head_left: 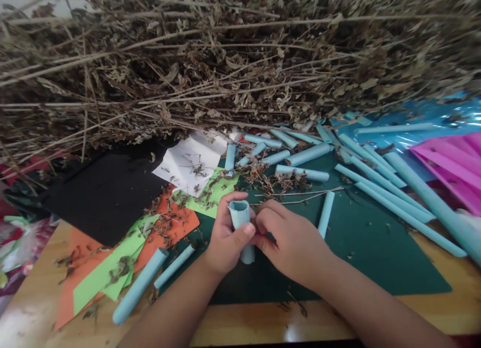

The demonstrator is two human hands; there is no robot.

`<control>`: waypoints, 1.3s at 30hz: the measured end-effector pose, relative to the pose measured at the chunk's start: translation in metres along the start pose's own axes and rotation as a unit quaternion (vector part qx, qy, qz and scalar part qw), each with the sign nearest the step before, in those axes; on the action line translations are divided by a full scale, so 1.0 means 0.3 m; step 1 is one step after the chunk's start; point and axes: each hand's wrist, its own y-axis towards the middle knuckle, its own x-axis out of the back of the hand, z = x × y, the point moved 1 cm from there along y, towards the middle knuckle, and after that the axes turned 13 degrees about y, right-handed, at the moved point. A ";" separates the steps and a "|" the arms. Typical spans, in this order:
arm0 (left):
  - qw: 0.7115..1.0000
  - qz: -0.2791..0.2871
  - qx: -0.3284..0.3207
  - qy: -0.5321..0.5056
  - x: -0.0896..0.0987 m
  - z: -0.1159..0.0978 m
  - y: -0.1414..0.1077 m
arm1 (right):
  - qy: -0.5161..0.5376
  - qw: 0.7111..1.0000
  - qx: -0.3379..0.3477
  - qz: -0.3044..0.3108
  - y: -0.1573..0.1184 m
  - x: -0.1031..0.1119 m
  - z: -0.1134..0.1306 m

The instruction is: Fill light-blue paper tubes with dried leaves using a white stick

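Note:
Upright in front of me is a light blue paper tube point(240, 213), its open end facing up. My left hand point(225, 237) wraps round it, thumb across the near side. My right hand point(291, 235) is closed, its thumb and fingertips pinched together against the tube's right side; whether they grip the paper's edge or some small thing is hidden. Beneath both hands lies a dark green sheet point(376, 257). Just right of my right hand, a short blue paper tube point(326, 215) rests on that sheet.
A big heap of dried stalks and leaves point(225, 62) fills the back. Several blue paper tubes point(409, 215) lie at the right, beside pink folded paper point(454, 162). Black paper point(112, 192), white paper point(191, 160), orange paper point(71, 283) and green strips point(93, 283) cover the left of the wooden table point(33, 293).

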 end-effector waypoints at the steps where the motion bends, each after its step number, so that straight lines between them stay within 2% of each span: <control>1: 1.000 -0.004 0.005 -0.005 0.005 -0.002 0.007 | 0.010 1.000 0.009 -0.001 0.000 0.004 -0.004; 5: 0.999 -0.047 -0.003 -0.020 0.025 -0.016 0.026 | 0.024 0.999 0.024 0.026 0.001 0.015 -0.013; 9: 0.996 -0.081 -0.031 -0.013 0.030 -0.017 0.024 | 0.010 0.996 -0.006 0.083 0.006 0.001 -0.011; 11: 0.996 -0.082 -0.037 0.008 0.032 -0.009 0.021 | 0.016 0.996 -0.021 0.090 0.009 -0.004 -0.009; 17: 0.994 0.049 -0.007 0.093 0.052 0.002 0.025 | 0.042 0.998 -0.029 0.024 0.011 0.008 -0.017; 21: 0.987 0.012 -0.019 0.157 0.069 -0.013 0.035 | 0.019 0.999 -0.041 -0.002 0.011 0.014 -0.023; 28: 0.992 -0.014 -0.017 0.128 0.060 -0.029 0.032 | 0.070 0.995 -0.077 -0.001 0.009 0.043 -0.018; 31: 0.988 -0.031 -0.033 0.145 0.057 -0.027 0.033 | 0.057 0.995 -0.076 0.008 0.012 0.046 -0.025; 35: 0.959 -0.027 -0.050 0.277 0.069 -0.027 0.033 | 0.025 0.996 -0.089 0.019 0.020 0.029 -0.040; 37: 0.923 -0.019 -0.071 0.377 0.075 -0.029 0.029 | 0.025 0.996 -0.082 0.012 0.024 0.025 -0.045; 39: 0.875 0.006 -0.114 0.470 0.075 -0.034 0.024 | 0.030 0.998 -0.046 -0.013 0.024 0.033 -0.050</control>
